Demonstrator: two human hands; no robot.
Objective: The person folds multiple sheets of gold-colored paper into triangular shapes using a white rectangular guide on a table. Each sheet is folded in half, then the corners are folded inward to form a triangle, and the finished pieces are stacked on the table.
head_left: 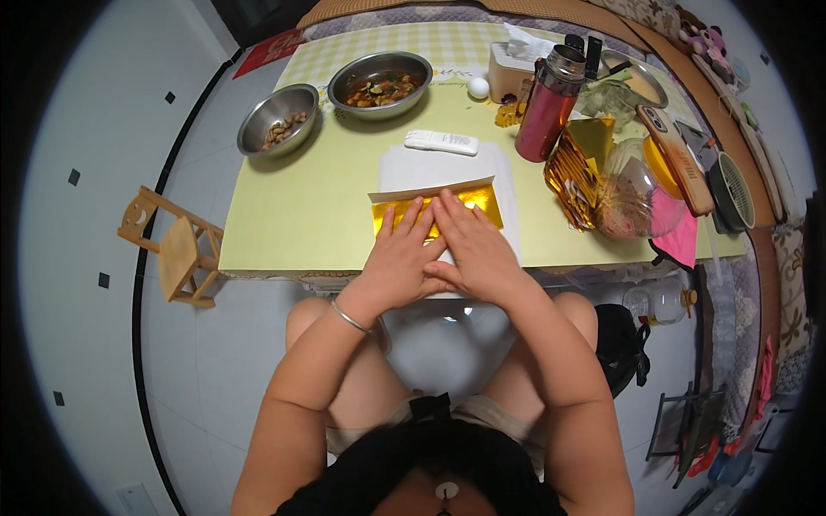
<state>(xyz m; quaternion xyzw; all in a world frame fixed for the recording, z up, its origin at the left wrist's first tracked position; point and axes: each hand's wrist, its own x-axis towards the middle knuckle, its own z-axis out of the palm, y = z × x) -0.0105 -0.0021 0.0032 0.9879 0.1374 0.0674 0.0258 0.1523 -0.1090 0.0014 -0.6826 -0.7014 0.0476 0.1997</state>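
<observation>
A sheet of gold foil paper point(488, 199) lies on a white board point(501, 163) at the table's near edge. Along the sheet's far side runs a duller, pale strip that looks turned up. Both my hands rest flat on the foil, side by side, covering its middle. My left hand point(403, 260), with a bangle at the wrist, has its fingers stretched out. My right hand point(475, 249) lies beside it with fingers extended, its thumb near the left hand. A slim white device like a remote point(441, 142) lies on the board's far part.
A metal bowl of nuts point(251, 129) and a larger bowl of food in liquid point(420, 79) stand far left. At right are a red thermos point(546, 112), stacked gold foil point(571, 185), a clear jar point(624, 202) and an upright phone point(680, 159). A small wooden chair point(179, 249) stands left.
</observation>
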